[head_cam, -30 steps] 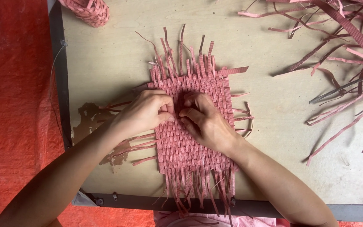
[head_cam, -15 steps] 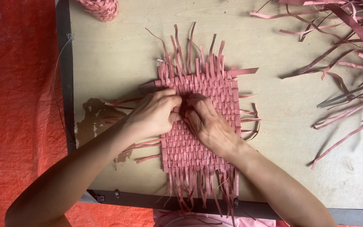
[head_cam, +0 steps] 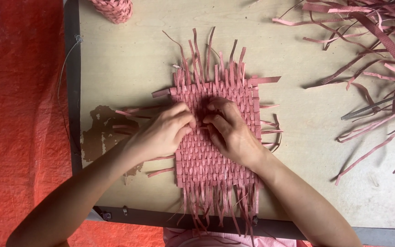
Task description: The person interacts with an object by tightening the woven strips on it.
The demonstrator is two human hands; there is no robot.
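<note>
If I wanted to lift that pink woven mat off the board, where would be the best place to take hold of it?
Probably by the tightly woven right edge of the pink woven mat, coming from the right, where no hand covers it. The left hand and right hand press on its middle, and the loose strip ends at the near edge would likely slip through a grip.

A pink woven mat [head_cam: 216, 137] is pressed flat on the worktop [head_cam: 129, 59] by the left hand [head_cam: 163, 132] and right hand [head_cam: 232, 132], fingertips meeting.

Pink woven mat [head_cam: 216, 151], orange tarp [head_cam: 19, 114]
</note>
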